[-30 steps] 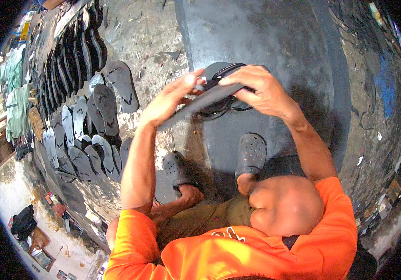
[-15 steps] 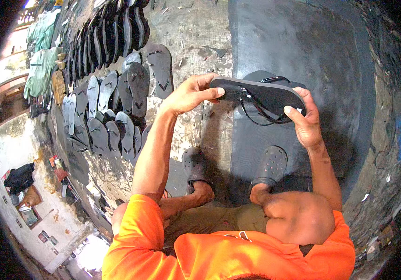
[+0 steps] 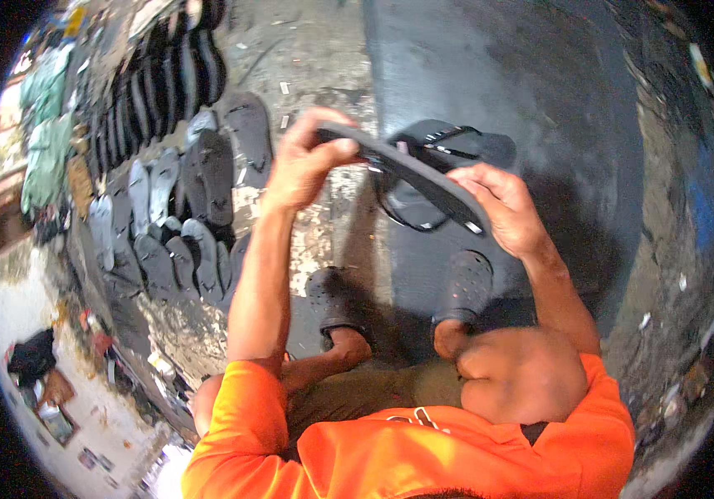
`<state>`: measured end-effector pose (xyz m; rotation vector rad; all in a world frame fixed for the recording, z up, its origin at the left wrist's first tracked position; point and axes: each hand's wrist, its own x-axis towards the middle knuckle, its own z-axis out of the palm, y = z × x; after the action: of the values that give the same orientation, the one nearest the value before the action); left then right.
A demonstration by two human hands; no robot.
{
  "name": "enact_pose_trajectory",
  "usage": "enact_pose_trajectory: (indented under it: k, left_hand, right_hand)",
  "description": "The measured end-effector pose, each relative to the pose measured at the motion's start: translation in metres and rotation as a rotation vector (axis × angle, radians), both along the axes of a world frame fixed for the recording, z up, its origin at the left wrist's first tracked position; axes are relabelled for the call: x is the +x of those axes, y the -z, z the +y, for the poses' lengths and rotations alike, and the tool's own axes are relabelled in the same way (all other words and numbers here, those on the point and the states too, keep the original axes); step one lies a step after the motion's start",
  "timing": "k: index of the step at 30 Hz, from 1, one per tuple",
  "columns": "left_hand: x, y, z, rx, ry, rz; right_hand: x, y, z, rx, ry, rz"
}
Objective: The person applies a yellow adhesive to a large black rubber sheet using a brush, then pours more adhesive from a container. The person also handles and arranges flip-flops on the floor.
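Note:
A black flip-flop (image 3: 423, 179) hangs between my two hands, turned on its edge so that its thin side faces up and its strap loops down below. My left hand (image 3: 300, 162) pinches one end, thumb pressed against the footbed side. Around the other end close the fingers of my right hand (image 3: 502, 208); that thumb is mostly hidden. Just beyond the held one, another black flip-flop (image 3: 490, 148) with a shiny strap lies on the dark mat (image 3: 490, 66).
Several grey and black soles (image 3: 153, 262) lie in groups on the floor at left. Farther back stands a long row of dark soles (image 3: 153, 96). My feet wear dark clogs (image 3: 466, 287). Green cloth (image 3: 45, 133) hangs at the far left.
The flip-flop has been tipped from nearly flat onto its edge, its right end now lower. Both hands moved left in the picture, and the view shifted somewhat.

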<state>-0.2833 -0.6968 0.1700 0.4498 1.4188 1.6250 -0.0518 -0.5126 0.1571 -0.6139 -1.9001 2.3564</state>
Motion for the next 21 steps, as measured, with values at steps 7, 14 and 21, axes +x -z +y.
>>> enact_pose_trajectory:
  k: [7,14,21]
  left_hand:
    - [-0.025,-0.033,-0.014,0.427,0.144,0.116]
    - [-0.02,-0.055,-0.009,0.422,0.146,0.195]
    - [-0.019,-0.051,-0.011,0.402,0.118,0.135]
  right_hand:
    - [-0.003,-0.044,0.011,0.178,-0.172,0.137]
    - [-0.01,-0.058,0.012,0.397,-0.288,0.31]
    - [-0.02,-0.051,-0.001,0.506,-0.35,0.371]
